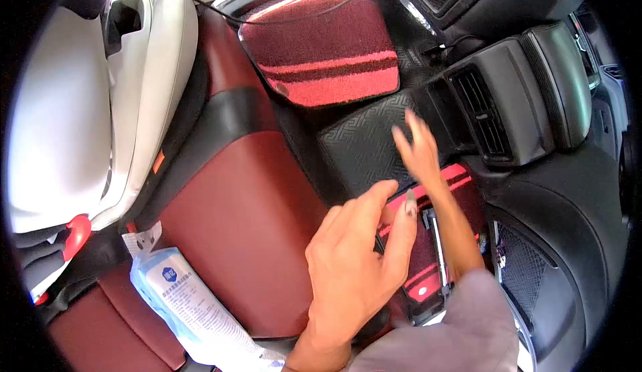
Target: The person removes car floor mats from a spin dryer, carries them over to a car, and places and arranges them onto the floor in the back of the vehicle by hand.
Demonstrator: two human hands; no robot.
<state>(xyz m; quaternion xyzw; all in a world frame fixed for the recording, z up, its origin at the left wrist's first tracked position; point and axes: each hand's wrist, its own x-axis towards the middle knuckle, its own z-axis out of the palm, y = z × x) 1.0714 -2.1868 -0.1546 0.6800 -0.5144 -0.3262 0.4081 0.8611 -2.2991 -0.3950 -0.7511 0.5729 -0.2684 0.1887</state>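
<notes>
My left hand (358, 252) is close to the camera, back up, over the edge of the dark red car seat (234, 225). Its thumb and forefinger stand apart, and I see nothing between them; a dark mark shows near the thumb's tip. Farther off, my right hand (420, 151) reaches over the black patterned floor mat (368, 145), blurred, fingers stretched and apart. Below its wrist lies a red striped carpet mat (424, 272), partly covered by my arm. Another red striped carpet mat (321, 51) lies across the footwell.
A blue and white plastic packet (190, 298) lies on the seat. The console with air vents (481, 111) juts into the footwell. A thin black cable (267, 22) crosses the top. A door with a mesh pocket (525, 272) stands at lower right. The pale seat back (60, 118) is at left.
</notes>
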